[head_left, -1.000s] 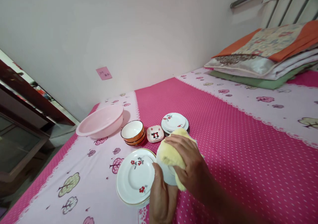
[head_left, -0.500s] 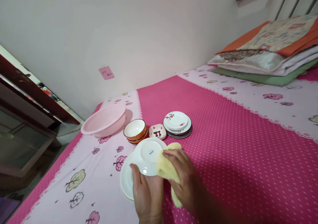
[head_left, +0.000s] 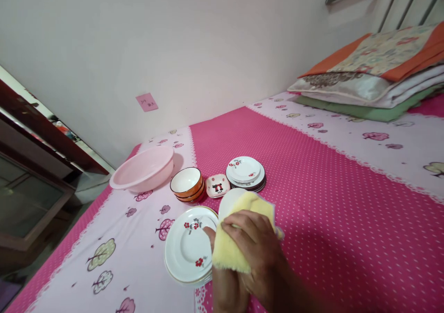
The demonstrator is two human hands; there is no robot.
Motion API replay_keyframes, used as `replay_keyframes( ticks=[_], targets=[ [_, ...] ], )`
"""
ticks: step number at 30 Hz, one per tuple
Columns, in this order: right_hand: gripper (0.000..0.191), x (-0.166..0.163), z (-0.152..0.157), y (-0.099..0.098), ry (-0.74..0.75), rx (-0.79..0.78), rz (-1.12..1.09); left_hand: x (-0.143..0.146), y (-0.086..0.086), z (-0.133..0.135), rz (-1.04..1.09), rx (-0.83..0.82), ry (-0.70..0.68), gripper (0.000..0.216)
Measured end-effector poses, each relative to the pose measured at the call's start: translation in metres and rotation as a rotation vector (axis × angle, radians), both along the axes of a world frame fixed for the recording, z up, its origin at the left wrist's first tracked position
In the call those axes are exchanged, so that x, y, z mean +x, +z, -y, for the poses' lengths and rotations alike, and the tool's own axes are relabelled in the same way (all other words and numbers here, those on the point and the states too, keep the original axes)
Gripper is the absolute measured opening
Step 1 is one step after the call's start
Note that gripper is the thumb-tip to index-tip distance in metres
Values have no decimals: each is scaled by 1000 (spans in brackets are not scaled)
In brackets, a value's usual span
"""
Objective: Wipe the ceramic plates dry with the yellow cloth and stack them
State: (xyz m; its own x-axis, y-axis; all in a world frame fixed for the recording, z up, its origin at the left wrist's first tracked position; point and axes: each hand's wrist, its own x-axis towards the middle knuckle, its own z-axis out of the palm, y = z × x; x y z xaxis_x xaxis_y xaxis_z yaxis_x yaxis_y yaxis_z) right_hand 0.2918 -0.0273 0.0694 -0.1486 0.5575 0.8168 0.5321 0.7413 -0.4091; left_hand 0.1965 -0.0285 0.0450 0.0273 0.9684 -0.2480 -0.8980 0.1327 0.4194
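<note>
My right hand (head_left: 258, 250) presses a yellow cloth (head_left: 236, 239) against a white plate (head_left: 229, 201), fingers closed over the cloth. My left hand (head_left: 222, 276) grips the plate from below; only its thumb and wrist show, the rest is hidden behind the cloth. Just left of them a stack of white flowered plates (head_left: 189, 247) rests on the bed.
A pink basin (head_left: 143, 168) sits at the back left by the wall. Beside it are stacked orange bowls (head_left: 186, 183), a small square cat dish (head_left: 217, 185) and a stack of small plates (head_left: 245, 172). Folded bedding (head_left: 371, 77) lies at the far right.
The plate was held flat with its underside showing; it is now tilted up and mostly covered by the cloth, which my right hand has moved over it.
</note>
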Motion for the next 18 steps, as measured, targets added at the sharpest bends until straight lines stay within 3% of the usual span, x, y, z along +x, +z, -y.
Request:
replay_keyframes(
  ticks=[3, 8, 11, 13, 15, 18],
  targets=[
    [31, 14, -6, 8, -79, -42, -16, 19, -3, 4, -76, 18, -8, 36],
    [37, 43, -28, 2, -153, -153, -98, 28, -1, 8, -186, 115, -198, 38],
    [31, 58, -45, -5, -116, -394, -358, 20, 1, 4, -153, 101, -121, 47],
    [27, 64, -51, -7, -27, -682, -553, 12, -1, -1, -96, 73, -47, 50],
    [37, 67, -54, -7, 147, -933, -709, 3, -4, -6, -50, 44, 7, 48],
    [46, 68, -55, -7, 454, -1098, -858, -7, -5, -10, -61, 15, 62, 47]
  ],
)
